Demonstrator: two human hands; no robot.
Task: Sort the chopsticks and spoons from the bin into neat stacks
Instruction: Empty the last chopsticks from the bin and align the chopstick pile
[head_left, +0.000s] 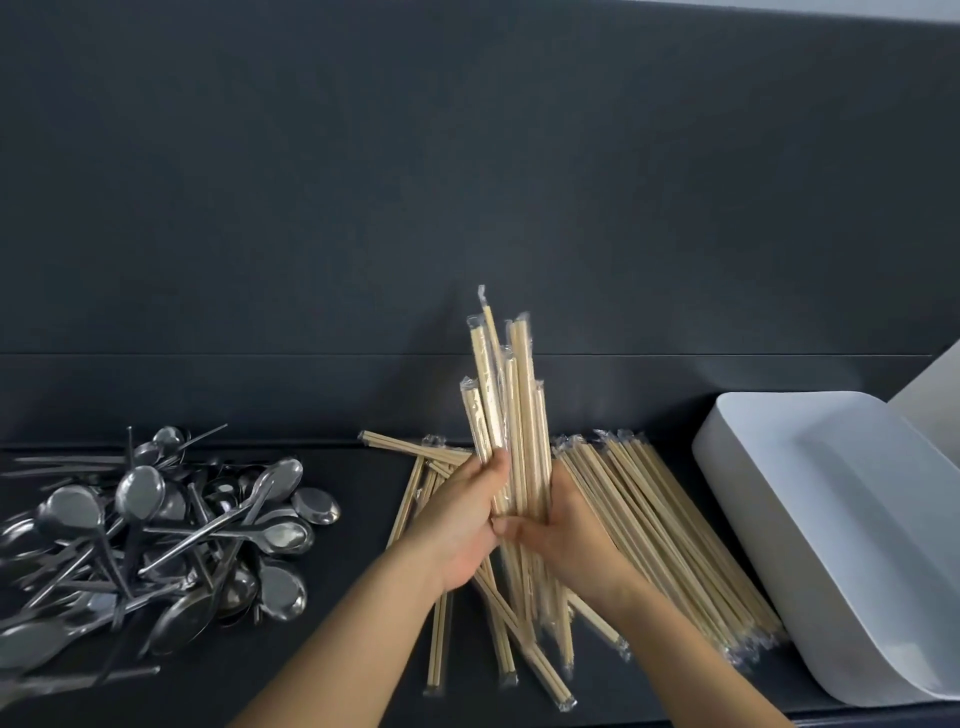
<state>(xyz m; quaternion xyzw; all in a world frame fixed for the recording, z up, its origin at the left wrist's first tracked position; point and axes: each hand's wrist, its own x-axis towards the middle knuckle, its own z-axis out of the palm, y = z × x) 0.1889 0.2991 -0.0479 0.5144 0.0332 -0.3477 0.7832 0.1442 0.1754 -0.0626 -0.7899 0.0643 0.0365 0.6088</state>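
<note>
Dark counter (363, 467); left hand (462, 525), right hand (569, 538) grip upright chopstick bundle (519, 415), fingers (496, 470) curled.

Readable text: none anywhere in view.
Chopsticks (519, 415): clear wrappers, no legible print.
Spoons (156, 530): bare metal on the left, no legible marks.
Bin (779, 519): plain white on the right, no legible label.
</note>
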